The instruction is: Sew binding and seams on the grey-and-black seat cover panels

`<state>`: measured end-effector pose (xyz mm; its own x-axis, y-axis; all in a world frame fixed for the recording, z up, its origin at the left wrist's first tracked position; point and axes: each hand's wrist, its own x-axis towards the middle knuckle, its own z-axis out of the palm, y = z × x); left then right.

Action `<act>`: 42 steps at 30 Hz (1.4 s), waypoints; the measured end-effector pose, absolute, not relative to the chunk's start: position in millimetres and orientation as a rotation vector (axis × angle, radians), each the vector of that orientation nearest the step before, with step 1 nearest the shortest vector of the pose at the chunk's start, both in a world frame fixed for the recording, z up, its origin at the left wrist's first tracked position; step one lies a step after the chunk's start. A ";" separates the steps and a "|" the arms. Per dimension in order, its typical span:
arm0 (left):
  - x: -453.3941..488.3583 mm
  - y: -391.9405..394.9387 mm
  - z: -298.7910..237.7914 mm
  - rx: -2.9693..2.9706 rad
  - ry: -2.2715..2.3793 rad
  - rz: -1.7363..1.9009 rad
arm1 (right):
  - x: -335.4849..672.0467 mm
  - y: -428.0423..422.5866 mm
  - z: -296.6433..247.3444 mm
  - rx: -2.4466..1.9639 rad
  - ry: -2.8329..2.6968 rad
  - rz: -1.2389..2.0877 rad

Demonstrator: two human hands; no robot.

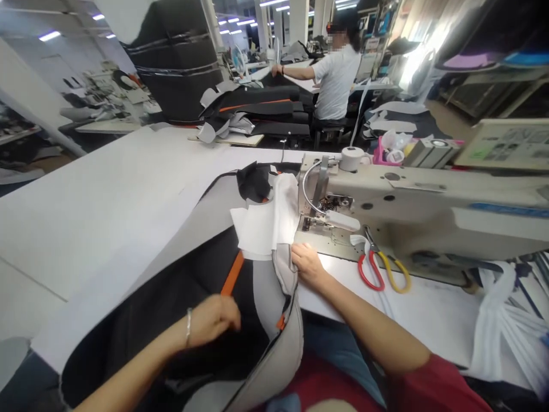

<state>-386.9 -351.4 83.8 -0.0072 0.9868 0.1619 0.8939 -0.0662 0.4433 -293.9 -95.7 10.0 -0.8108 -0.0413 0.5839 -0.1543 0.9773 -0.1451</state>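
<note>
A large sewn fabric piece (pixel 175 292) in black and grey, with orange strips, drapes from the table towards my lap. My right hand (pixel 307 264) is closed on its grey edge, just in front of the sewing machine (pixel 429 200). Above that hand, a white fabric strip (pixel 285 212) lies folded beside the machine's needle area, next to a flat white piece (pixel 256 229). Over the black part is my left hand (pixel 214 321), fingers curled in and slightly blurred, near an orange strip (pixel 233 274). Whether it pinches any cloth is hidden.
Scissors (pixel 381 269) with red and yellow handles lie on the machine bed, right of my right hand. White strips (pixel 493 320) hang at the right. A pink basket (pixel 380 151) stands behind the machine. Further back, a person (pixel 337 80) works at another table.
</note>
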 end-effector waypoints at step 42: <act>-414.1 -121.1 17.9 2.291 2.327 0.331 | -283.1 -40.3 -12.3 -0.200 -2.420 0.397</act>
<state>-414.1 -121.1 17.9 -0.0206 0.9706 0.2397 0.9990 0.0103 0.0442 -283.1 -40.3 -12.3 -0.7652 0.2432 0.5960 0.0403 0.9422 -0.3327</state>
